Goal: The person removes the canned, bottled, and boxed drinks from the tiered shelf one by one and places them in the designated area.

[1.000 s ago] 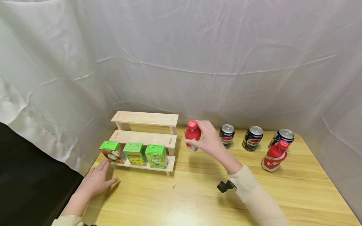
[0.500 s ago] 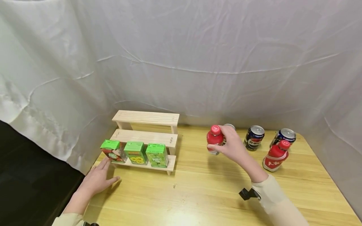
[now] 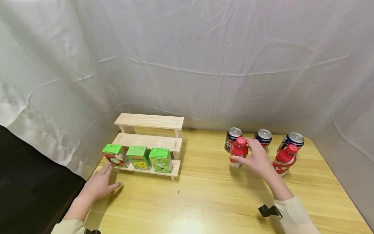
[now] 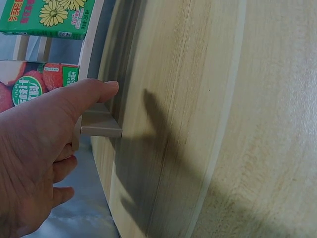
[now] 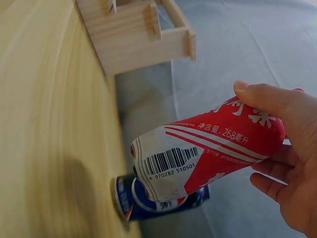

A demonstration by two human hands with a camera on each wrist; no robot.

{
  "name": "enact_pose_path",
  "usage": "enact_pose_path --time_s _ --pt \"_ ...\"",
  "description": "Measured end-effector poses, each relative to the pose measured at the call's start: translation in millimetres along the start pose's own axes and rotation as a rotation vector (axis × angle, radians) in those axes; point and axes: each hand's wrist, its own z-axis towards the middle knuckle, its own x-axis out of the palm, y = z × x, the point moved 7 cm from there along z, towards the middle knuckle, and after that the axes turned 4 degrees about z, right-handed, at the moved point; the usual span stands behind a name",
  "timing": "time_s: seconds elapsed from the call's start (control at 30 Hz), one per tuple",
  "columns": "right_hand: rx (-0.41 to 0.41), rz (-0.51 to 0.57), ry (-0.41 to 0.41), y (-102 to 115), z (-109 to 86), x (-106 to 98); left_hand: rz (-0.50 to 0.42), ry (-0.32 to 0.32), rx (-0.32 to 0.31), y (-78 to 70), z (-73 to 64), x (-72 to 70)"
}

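My right hand (image 3: 258,159) holds a red drink bottle (image 3: 239,151) upright, thumb on one side and fingers on the other. In the right wrist view the bottle's barcode and white lower part show, and its shadow falls on the wood beside it. Behind it stand dark blue soda cans, one (image 3: 229,140) to its left and another (image 3: 263,139) to its right. My left hand (image 3: 97,184) rests at the front left corner of a stepped wooden shelf (image 3: 146,139), fingers extended and thumb spread. Close by its fingertips sits a lychee juice box (image 3: 117,156) on the lowest step.
Two more green juice boxes, one (image 3: 139,159) in the middle and one (image 3: 161,161) at the right, share the lowest step. A second red bottle (image 3: 282,162) stands right of my right forearm, before a third can (image 3: 293,141). Grey curtain (image 3: 219,65) encloses the wooden table (image 3: 187,201).
My right hand has carried the red bottle rightward from beside the shelf to in front of the cans, and slightly nearer. My left hand has stayed at the shelf corner.
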Motion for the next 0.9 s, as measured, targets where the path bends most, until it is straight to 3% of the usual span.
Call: enact_pose_path --time_s 0.3,0.9 --pt "0.093 0.021 0.063 -29.4 -10.8 1.3 0.001 -0.005 0.009 0.5 0.2 0.6" --pt "0.099 -0.005 0.063 -57.5 -15.7 4.8 0.004 -0.013 0.011 0.6 0.2 0.5"
